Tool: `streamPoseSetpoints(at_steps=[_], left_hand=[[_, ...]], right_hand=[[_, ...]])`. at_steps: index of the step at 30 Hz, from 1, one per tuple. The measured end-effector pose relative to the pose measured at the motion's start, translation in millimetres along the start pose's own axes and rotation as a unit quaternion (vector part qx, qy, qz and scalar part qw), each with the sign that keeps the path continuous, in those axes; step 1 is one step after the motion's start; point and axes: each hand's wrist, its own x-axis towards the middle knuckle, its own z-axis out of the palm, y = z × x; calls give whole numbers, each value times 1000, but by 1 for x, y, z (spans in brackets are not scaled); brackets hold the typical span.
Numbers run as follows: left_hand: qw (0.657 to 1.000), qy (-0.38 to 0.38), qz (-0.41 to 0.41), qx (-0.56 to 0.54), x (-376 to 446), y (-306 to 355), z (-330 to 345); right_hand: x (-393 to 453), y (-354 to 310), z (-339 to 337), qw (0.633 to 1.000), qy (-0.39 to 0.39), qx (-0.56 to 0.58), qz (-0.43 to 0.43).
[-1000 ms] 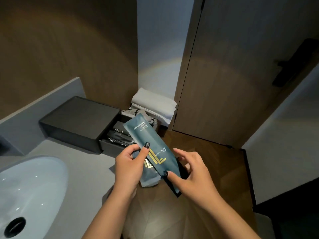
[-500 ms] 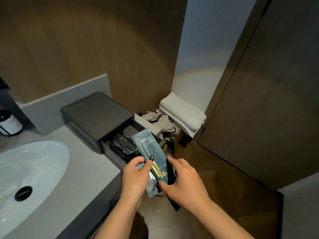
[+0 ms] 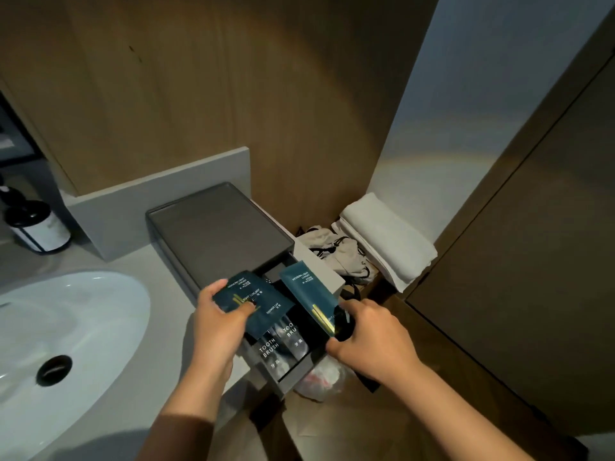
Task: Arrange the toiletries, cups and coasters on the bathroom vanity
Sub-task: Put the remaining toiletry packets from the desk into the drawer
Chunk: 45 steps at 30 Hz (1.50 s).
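Left hand [image 3: 216,331] pinches the shower-cap packet [image 3: 256,302], thumb on top, right hand [image 3: 369,337] grips a second teal packet [image 3: 309,299] by its lower end. Both packets hover over the open drawer [image 3: 293,367] just beneath the hands, toothbrush packs [image 3: 276,351] inside it, counter [image 3: 166,271] to the left.

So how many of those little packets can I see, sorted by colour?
Teal packets: 2, one in the left hand at, one in the right hand at.
Black toothbrush packets in the drawer: 2, at and.
Total: 4
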Motion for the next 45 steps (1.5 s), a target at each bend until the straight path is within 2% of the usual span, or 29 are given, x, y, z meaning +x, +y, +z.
streamPoseSetpoints(at_steps=[4,10,19,24,32,38,45], left_hand=[[1000,13,0,-20,9,-1,-8],[998,47,-29,-42,16,-10,-20],[991,112,-23,-64,6,-9,-3],[988,133,-47,-59,-11,-19,8],[978,201,-32,-42,-33,-19,14],[981,187,-28,-54,-32,-24,3],[984,152,-53,-81,-35,-29,4]], right_hand=[[27,-6,1,997,-51,-53,13],[59,-22,5,992,-91,-86,-20],[89,-31,20,985,-93,-79,-121],[89,-30,32,969,-70,-128,-197],[90,-27,56,947,-74,-210,-231],[86,-28,68,934,-75,-246,-248],[98,-18,67,935,-139,-203,-255]])
